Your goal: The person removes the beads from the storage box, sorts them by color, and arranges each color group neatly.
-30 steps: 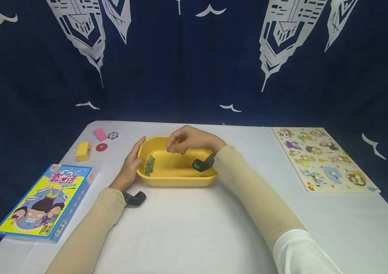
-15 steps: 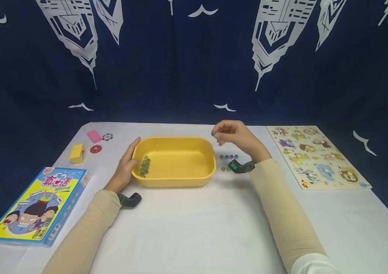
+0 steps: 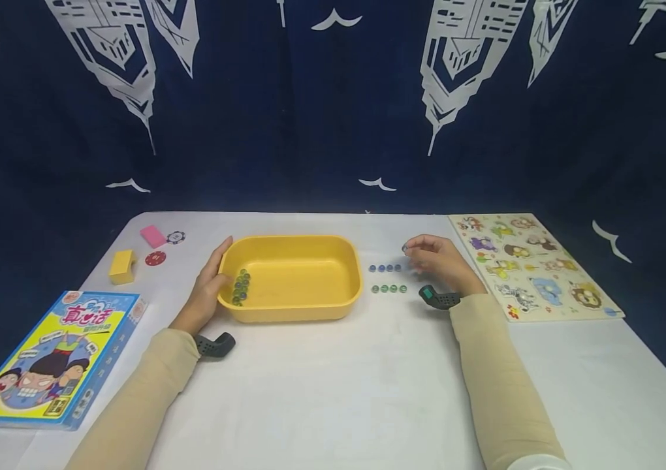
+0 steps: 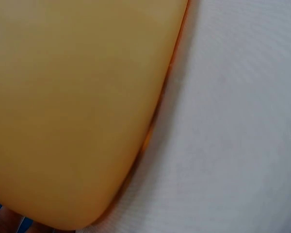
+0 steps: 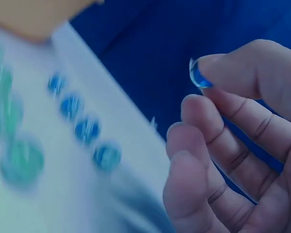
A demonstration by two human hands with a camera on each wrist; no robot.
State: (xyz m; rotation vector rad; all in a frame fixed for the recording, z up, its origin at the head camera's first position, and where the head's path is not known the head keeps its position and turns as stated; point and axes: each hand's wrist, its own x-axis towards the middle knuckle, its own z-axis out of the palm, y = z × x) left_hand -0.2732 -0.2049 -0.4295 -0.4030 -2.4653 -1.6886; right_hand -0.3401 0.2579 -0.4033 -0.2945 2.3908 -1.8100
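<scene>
A yellow plastic basin stands on the white table, with several dark greenish marbles gathered at its left end. My left hand holds the basin's left end, thumb at the rim and fingers along the outer wall. In the left wrist view the basin's wall fills much of the picture, and only bits of fingers show in the lower corner. My right hand pinches a blue marble between thumb and index finger. It is just right of a row of blue marbles, beyond a row of green marbles.
On the left lie a boxed card game, a yellow block, a pink block, a red chip and a black-and-white chip. An animal puzzle board lies at the right. A dark blue curtain hangs behind.
My right hand has moved from over the basin to the right with the marble, then lower beside the blue row. My left hand has stayed at the basin. The head view has shifted slightly right.
</scene>
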